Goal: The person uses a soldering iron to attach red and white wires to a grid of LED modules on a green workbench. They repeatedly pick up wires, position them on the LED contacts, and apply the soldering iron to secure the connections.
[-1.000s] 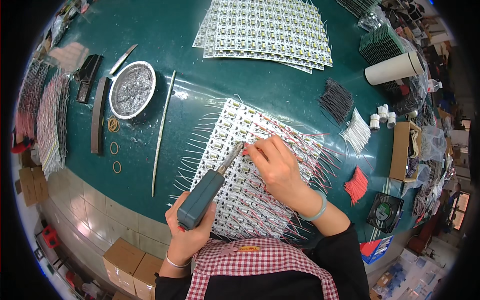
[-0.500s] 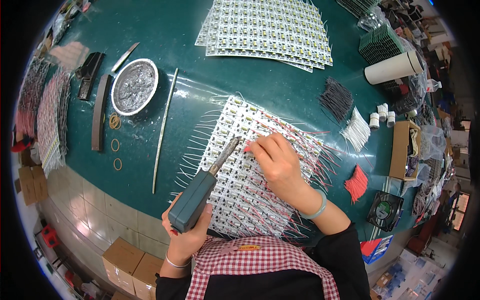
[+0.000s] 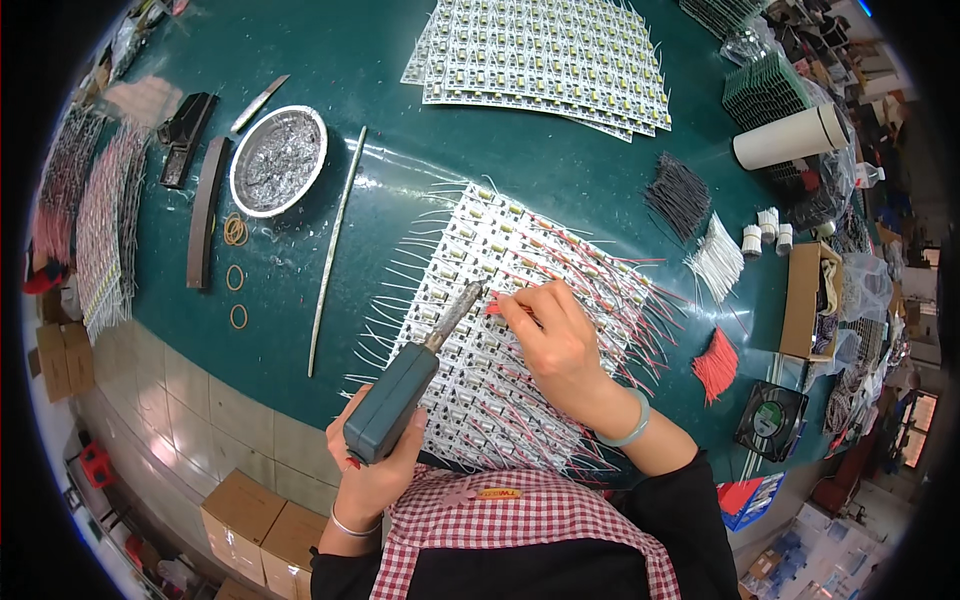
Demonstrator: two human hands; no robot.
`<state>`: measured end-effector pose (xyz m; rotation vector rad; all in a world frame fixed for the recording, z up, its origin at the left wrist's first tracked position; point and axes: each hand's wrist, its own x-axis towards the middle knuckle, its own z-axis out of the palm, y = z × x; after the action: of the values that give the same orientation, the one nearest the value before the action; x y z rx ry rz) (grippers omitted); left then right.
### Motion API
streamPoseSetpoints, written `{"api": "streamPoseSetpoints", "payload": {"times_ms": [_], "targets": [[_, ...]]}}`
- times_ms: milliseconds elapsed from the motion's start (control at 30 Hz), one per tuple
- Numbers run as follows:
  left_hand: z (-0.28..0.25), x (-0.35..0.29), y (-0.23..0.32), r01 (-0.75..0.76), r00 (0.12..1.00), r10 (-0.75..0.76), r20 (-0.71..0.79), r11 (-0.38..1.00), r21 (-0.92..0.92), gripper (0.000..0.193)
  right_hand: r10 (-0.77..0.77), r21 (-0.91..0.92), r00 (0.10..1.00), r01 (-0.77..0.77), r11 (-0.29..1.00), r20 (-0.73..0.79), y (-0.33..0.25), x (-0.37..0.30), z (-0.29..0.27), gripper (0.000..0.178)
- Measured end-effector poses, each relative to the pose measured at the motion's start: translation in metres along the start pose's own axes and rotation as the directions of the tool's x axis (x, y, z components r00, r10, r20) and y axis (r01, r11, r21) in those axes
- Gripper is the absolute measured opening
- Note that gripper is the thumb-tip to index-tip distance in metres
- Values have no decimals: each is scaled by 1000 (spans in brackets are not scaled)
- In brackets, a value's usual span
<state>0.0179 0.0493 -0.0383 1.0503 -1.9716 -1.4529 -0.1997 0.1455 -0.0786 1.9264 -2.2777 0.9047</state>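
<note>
The soldering iron has a chunky dark teal-green handle that narrows into a slim grey metal shaft ending in a fine tip. Its long axis runs diagonally, from the handle at near left up to the tip at far right, and the tip points at the middle of the white circuit-board panel. The left hand is wrapped around the handle in a full fist, at the near edge of the green table.

The right hand lies on the panel just right of the tip, fingers narrowed to a pinch on a short red wire that sits right beside the iron's tip; whether the two touch cannot be told. A pale green bangle circles that wrist.

The panel is a grid of small white boards with red wires fanning off to the right and white wires to the left. Farther away lies a stack of similar panels. To the far left sit a round foil-lined dish and a long thin metal rod. On the right are bundles of black wires, white wires and red wires.
</note>
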Motion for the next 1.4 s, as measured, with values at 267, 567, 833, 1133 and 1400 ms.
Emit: {"api": "streamPoseSetpoints", "payload": {"times_ms": [267, 567, 833, 1133, 1400], "targets": [[3, -1, -2, 13, 1000, -13, 10, 1000, -13, 15, -5, -14, 1000, 5, 1000, -3, 0, 1, 2, 30], [1, 0, 0, 16, 999, -20, 51, 998, 69, 14, -13, -36, 1000, 12, 999, -10, -2, 2, 2, 29], [-4, -8, -2, 81, 997, -81, -3, 996, -31, 22, -3, -45, 1000, 3, 999, -5, -4, 2, 2, 30], [-8, -14, -5, 70, 997, -72, -26, 996, -47, 24, -34, -23, 997, 33, 999, -65, -10, 1, -1, 28], [-8, -21, -9, 61, 996, -66, -57, 994, -88, 20, -21, 6, 998, 21, 1000, -51, -19, -8, 5, 29]]}}
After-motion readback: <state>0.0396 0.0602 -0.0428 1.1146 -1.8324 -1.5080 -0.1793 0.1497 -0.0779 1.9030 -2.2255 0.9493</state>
